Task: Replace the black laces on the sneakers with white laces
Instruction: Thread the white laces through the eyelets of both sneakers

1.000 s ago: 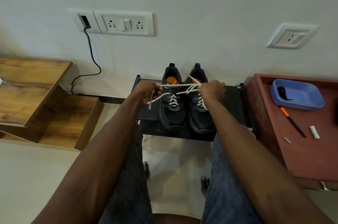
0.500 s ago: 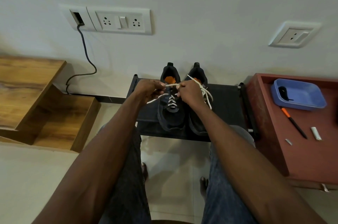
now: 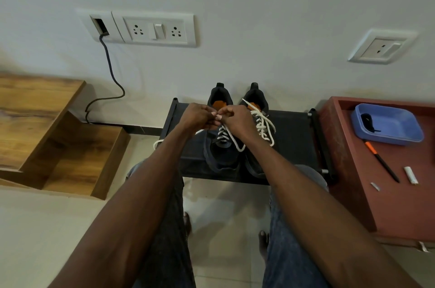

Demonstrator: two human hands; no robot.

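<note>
Standing beside the seated person, the observer records 2 dark sneakers side by side on a low black rack (image 3: 292,137) against the wall, toes toward the person. The left sneaker (image 3: 220,156) carries white lace through its lower eyelets; the right sneaker (image 3: 255,101) is laced white to the top, its ends lying loose over the tongue.

The left hand (image 3: 197,117) and right hand (image 3: 235,120) meet over the left sneaker's throat, fingertips touching. Each grip is pressed together, pinching the white lace (image 3: 231,138) near the upper eyelets. 1 free length loops down past the right wrist; the other trails off the rack's left edge.

Judgement: lacing of the left sneaker is at its last eyelets or the knot; the hands hide which.

Risks noted:
- The 2 free lengths look unequal. Tightening now could leave 1 end too short to tie.
- The trailing end hangs over the edge and could snag on the rack frame when pulled.
- The sneaker is unrestrained; a firm upward pull may tip it or drag it into its neighbour.
- The right sneaker's loose ends lie close to the working hand and could be caught up in the knot.

A dark item, possibly a removed black lace, sits in the blue tray (image 3: 400,137) on the red worktop (image 3: 376,205).
</note>
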